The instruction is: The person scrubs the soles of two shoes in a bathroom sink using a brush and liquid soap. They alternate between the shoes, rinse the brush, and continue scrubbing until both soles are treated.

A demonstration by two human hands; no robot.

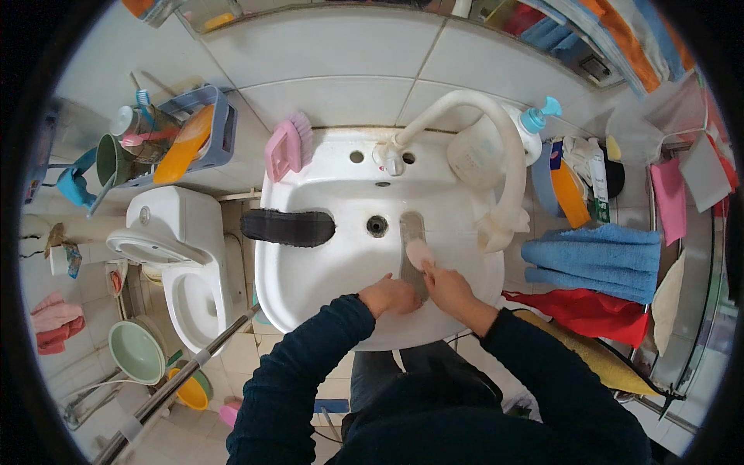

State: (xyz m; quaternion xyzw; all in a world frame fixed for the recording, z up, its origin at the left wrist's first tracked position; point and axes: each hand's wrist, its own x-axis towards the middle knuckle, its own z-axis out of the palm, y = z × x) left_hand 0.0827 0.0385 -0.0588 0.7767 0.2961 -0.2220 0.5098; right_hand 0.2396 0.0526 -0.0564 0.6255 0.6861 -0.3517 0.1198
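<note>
A grey insole [413, 225] lies lengthwise on the right side of the white washbasin [314, 279]. My left hand [394, 294] is on its near end, fingers curled over it; part of the insole is hidden there. In my right hand [452, 292] is a pale pink oval object [419, 254], perhaps a bar of soap or a small brush. It sits over the middle of the insole. A dark, shoe-sole-shaped insole [288, 228] rests across the basin's left rim.
A pink scrubbing brush [286, 150] stands on the back left ledge. Behind the drain [376, 226] is the faucet [395, 158], with a thick white hose [511, 157] arching right. A pump bottle [526, 136] stands behind it. Towels [593, 261] hang right; a toilet [195, 290] is left.
</note>
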